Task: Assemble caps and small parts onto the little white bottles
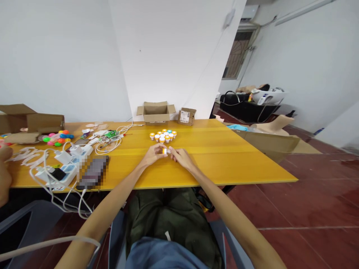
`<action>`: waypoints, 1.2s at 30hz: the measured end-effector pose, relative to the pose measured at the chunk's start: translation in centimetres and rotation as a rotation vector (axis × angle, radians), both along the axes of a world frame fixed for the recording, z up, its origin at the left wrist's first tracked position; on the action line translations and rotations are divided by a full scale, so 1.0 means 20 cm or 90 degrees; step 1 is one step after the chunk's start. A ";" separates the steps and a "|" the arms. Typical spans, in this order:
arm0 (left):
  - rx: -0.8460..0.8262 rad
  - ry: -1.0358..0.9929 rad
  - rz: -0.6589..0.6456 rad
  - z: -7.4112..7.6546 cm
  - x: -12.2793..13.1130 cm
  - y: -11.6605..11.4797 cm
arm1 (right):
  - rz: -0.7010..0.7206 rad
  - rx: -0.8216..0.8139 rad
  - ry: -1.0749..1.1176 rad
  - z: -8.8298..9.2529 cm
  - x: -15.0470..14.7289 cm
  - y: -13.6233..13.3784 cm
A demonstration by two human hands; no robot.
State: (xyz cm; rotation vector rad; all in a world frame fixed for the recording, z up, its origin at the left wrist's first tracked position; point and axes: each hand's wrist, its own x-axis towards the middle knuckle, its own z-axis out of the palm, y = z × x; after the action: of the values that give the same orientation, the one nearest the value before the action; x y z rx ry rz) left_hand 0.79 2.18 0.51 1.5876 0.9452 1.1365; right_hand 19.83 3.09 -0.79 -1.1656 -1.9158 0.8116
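Observation:
Just above the table's near part, my left hand (153, 155) has its fingers closed around a small white-and-orange capped piece (165, 151). The piece lies on its side between my two hands. From the other side, the thumb and fingers of my right hand (181, 157) pinch its narrow end. What kind of thing it is cannot be made out at this size. A little beyond my hands, several similar pieces (162, 139) stand in a cluster, mostly with orange bands and white round tops. One piece in the cluster has a blue band (169, 131).
Behind the cluster stand an open cardboard box (156, 118) and a smaller carton (187, 116). Left on the yellow table (224, 160) are a power strip (70, 170) with tangled cables, a blurred phone (94, 172) and colourful balls (58, 138). Another person's hand (4, 175) shows at far left.

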 end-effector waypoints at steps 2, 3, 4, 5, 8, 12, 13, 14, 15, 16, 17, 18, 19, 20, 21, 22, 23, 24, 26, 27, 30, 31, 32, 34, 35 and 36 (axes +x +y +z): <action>-0.010 0.006 0.007 0.01 0.00 0.00 | 0.005 0.023 0.000 0.00 0.00 0.00; -0.014 0.007 0.011 0.01 0.00 0.00 | 0.009 0.034 -0.001 0.00 0.01 0.00; -0.018 0.005 0.014 0.01 0.00 0.00 | 0.014 0.046 0.000 -0.01 0.01 0.00; -0.020 0.001 0.016 0.00 0.00 0.00 | 0.018 0.059 0.003 -0.01 0.01 -0.01; -0.028 -0.012 0.019 0.00 -0.01 0.01 | 0.022 0.090 0.038 -0.02 0.01 -0.01; -0.041 -0.028 0.016 -0.01 -0.01 0.02 | 0.036 0.091 0.103 -0.03 0.00 -0.01; -0.046 -0.033 0.016 -0.01 -0.01 0.02 | 0.044 0.093 0.113 -0.03 0.00 -0.01; -0.052 -0.037 0.016 -0.01 -0.01 0.02 | 0.049 0.097 0.119 -0.03 0.00 -0.01; -0.059 -0.039 0.015 -0.01 -0.01 0.02 | 0.049 0.101 0.122 -0.03 0.00 -0.01; -0.064 -0.039 0.014 -0.01 -0.01 0.02 | 0.046 0.104 0.118 -0.02 0.00 -0.01; -0.067 -0.037 0.012 -0.01 0.00 0.02 | 0.038 0.106 0.106 -0.02 0.01 -0.01; -0.067 -0.033 0.011 -0.01 0.00 0.02 | 0.028 0.104 0.087 -0.02 0.01 -0.01; -0.064 -0.029 0.012 -0.01 0.00 0.02 | 0.018 0.101 0.064 -0.01 0.01 -0.01; -0.059 -0.024 0.011 -0.01 0.00 0.02 | 0.010 0.094 0.041 -0.01 0.02 -0.01; -0.055 -0.018 0.011 -0.01 0.00 0.02 | 0.004 0.088 0.022 -0.01 0.02 -0.01; -0.052 -0.014 0.010 -0.01 0.00 0.02 | 0.000 0.081 0.010 -0.01 0.02 -0.01; -0.051 -0.011 0.008 -0.01 0.00 0.02 | -0.002 0.075 0.003 -0.01 0.03 -0.01; -0.051 -0.010 0.006 -0.01 0.00 0.02 | -0.003 0.070 0.000 -0.01 0.02 -0.01; -0.053 -0.013 0.008 -0.01 0.00 0.01 | -0.008 0.068 0.003 -0.01 0.02 -0.01; -0.055 -0.017 0.011 -0.01 0.00 0.01 | -0.012 0.072 0.012 -0.02 0.02 -0.01; -0.056 -0.027 0.017 -0.01 0.00 0.01 | -0.011 0.098 0.060 -0.02 0.01 -0.01; -0.056 -0.027 0.017 -0.01 0.00 0.01 | -0.003 0.106 0.071 -0.03 0.01 -0.01; -0.057 -0.025 0.014 0.00 0.00 0.01 | 0.007 0.109 0.072 -0.03 0.01 -0.01; -0.059 -0.017 0.009 0.00 0.00 0.00 | 0.024 0.103 0.051 -0.03 0.01 -0.01; -0.061 -0.013 0.007 0.00 0.00 0.00 | 0.026 0.094 0.037 -0.02 0.01 0.00; -0.061 -0.012 0.006 0.00 0.00 0.00 | 0.024 0.085 0.027 -0.02 0.01 0.00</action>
State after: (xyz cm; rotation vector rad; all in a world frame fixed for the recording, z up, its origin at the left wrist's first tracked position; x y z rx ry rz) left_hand 0.79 2.18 0.57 1.4941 0.9820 1.0943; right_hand 20.10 3.03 -1.24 -1.0264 -1.9313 0.7108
